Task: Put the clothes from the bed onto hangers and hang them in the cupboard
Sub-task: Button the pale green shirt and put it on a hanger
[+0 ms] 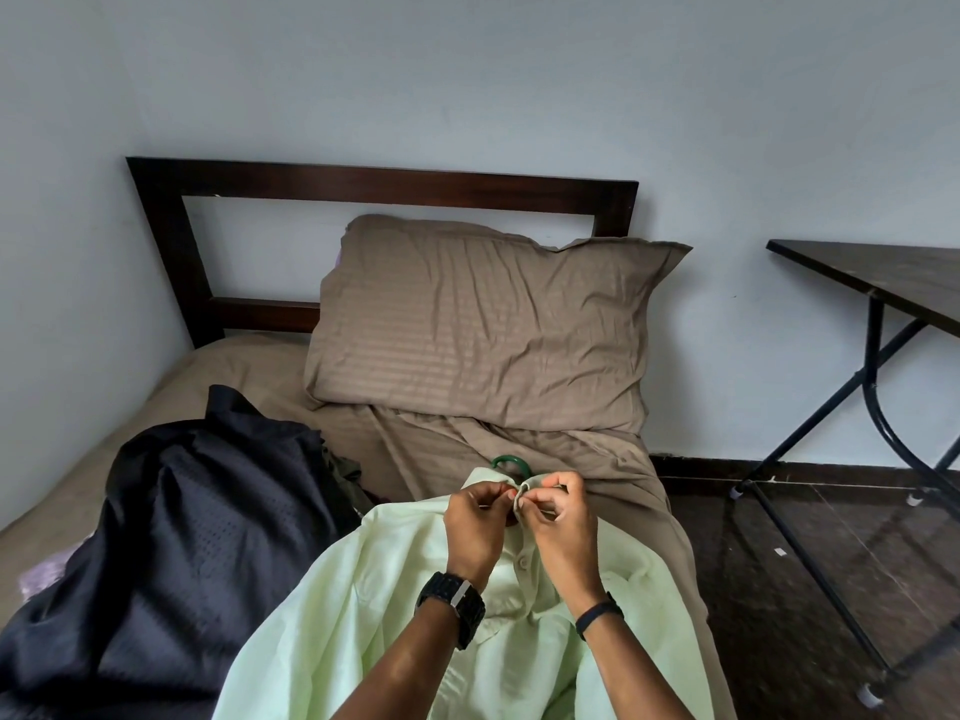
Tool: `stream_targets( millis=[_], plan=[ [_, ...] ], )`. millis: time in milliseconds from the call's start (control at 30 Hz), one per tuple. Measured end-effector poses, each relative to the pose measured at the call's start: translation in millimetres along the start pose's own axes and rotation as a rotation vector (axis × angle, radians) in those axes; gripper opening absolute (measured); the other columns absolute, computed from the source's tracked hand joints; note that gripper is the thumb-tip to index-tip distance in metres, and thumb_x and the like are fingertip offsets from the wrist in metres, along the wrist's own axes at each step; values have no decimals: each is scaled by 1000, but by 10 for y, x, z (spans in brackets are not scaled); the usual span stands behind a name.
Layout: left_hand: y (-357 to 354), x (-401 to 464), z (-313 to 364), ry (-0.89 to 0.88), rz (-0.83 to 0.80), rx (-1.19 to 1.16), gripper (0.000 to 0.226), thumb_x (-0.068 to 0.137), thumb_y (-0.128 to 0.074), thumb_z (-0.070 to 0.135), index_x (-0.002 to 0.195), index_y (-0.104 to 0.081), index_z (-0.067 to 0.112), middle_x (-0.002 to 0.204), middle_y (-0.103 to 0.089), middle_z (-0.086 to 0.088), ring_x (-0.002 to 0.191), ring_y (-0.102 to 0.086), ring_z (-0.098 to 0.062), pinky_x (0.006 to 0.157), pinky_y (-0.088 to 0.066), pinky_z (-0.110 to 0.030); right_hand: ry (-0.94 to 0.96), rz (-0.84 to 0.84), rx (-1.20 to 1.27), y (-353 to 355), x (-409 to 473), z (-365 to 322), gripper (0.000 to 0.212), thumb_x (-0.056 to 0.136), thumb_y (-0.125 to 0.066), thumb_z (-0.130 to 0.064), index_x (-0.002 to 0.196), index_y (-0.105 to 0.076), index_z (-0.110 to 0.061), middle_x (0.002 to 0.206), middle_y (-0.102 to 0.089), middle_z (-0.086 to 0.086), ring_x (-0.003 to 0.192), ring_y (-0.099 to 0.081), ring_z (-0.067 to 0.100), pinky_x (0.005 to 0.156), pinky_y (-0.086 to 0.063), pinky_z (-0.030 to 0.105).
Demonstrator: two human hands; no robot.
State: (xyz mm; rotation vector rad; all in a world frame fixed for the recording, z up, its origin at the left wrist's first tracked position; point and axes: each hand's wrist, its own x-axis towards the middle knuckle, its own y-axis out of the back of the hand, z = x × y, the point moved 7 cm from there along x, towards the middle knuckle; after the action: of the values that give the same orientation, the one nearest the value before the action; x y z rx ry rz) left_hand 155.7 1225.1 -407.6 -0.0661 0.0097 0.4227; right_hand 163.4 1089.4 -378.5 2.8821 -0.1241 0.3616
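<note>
Head view, looking down the bed [249, 366] toward the pillow [483, 324]. Pale green shirt [332, 605] spread near and centre on the sheet, already fitted over a green hanger [511, 464] whose hook pokes out just beyond the collar. Left hand [475, 527] and right hand [558, 517] close together at the collar, fingers of both pinched on the collar edges, seemingly doing up the top button. Lower button visible, whether fastened unclear. Dark navy garment [171, 537] heaped to the left, not yet on a hanger, with a sliver of olive cloth [345, 472] beside it. Cupboard out of frame. Early going, probably: one shirt nearly ready, nothing visibly hung yet.
</note>
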Motion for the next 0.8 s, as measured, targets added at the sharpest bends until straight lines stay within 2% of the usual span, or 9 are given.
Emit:
stream_targets(
  millis=[133,233,300,467,567,633,700,800],
  plan=[
    [-7,-31,72,-60,-59,82,19,88,-60,2,78,-72,14,80,-73,-8,82,-69,-27,83,-56,-42,13,39,-28,13,-6,-5,30,80,-72,-3,83,-50,-24,94,-66,0,79,-65,-2,65,-46,8],
    [-32,-83,150,-119,-122,195,17,82,-64,1,85,-68,17,85,-71,0,82,-67,-13,78,-54,-23,-18,28,-9,18,27,15,32,80,-72,-4,83,-49,-26,90,-69,-1,78,-66,1,66,-47,11],
    [-45,-98,154,-141,-155,223,17,78,-69,2,91,-67,12,88,-71,1,83,-66,-9,76,-51,-18,-42,9,-1,14,50,25,32,79,-72,-5,84,-49,-26,84,-70,-3,76,-66,1,66,-47,12],
    [-40,-101,99,-125,-190,165,22,74,-75,-1,91,-64,6,86,-68,-1,82,-65,-10,77,-51,-20,-148,-50,83,0,114,66,25,77,-72,-2,82,-53,-17,72,-68,-10,71,-65,5,66,-46,16],
    [-60,-136,102,-85,-224,82,21,75,-74,-2,89,-63,9,82,-66,3,79,-63,-4,76,-50,-17,-205,-97,116,-6,148,84,20,76,-74,-2,83,-57,-11,70,-67,-13,70,-63,4,68,-47,21],
    [-58,-142,97,-73,-221,54,20,75,-76,0,85,-63,11,77,-66,7,75,-62,-1,74,-50,-18,-240,-133,141,-26,159,90,21,77,-73,0,84,-56,-11,74,-67,-5,65,-62,6,65,-49,23],
    [-47,-125,71,-83,-202,56,20,74,-76,-1,82,-64,11,77,-66,4,75,-62,-5,73,-50,-20,-284,-165,169,-50,172,101,23,77,-71,4,88,-54,-7,73,-68,5,59,-61,9,61,-49,23],
    [-13,-94,61,-91,-161,52,13,77,-72,-5,81,-66,5,79,-68,-5,76,-63,-13,73,-50,-23,-324,-174,184,-65,197,125,24,75,-69,7,91,-54,-4,76,-68,12,64,-63,15,63,-50,24]
  ],
)
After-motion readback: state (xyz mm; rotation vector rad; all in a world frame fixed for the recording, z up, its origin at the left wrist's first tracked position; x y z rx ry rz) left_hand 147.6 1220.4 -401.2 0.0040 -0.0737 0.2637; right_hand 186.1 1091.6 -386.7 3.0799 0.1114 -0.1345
